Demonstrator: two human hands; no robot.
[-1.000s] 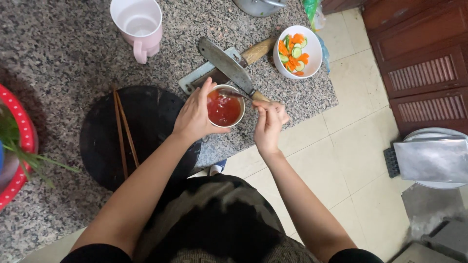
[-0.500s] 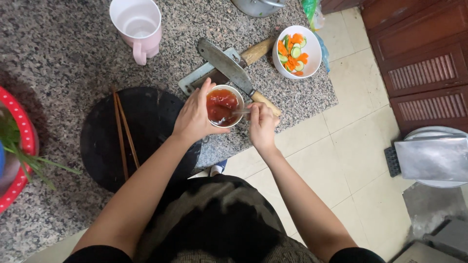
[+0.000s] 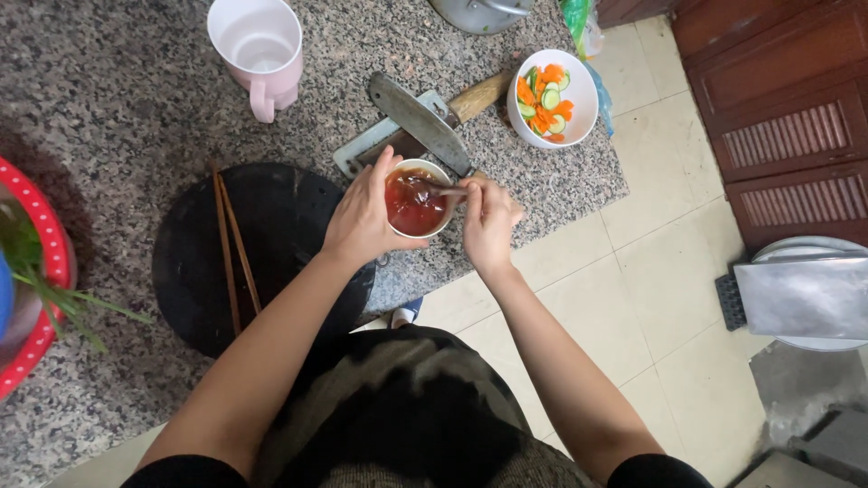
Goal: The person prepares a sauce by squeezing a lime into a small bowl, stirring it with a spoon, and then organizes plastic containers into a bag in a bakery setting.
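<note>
Stirring red sauce in a small bowl at the edge of the bench

The sauce is already in the small bowl [image 3: 418,201] and the spoon [image 3: 432,190] is dipped in it, so the mixing seems to be in the middle — how well it is mixed cannot be told. The left hand [image 3: 364,215] grasps the bowl from its left side, fingers around the rim; the right hand [image 3: 488,221] is closed on the spoon handle, just right of the bowl. The bowl stands on the speckled bench [image 3: 117,117], between both hands, near the front edge. Behind it lie a cleaver [image 3: 425,122] and a white bowl of sliced carrot and cucumber [image 3: 552,98] — they are untouched. A dark round board [image 3: 280,244] with chopsticks [image 3: 231,248] is on the left.
</note>
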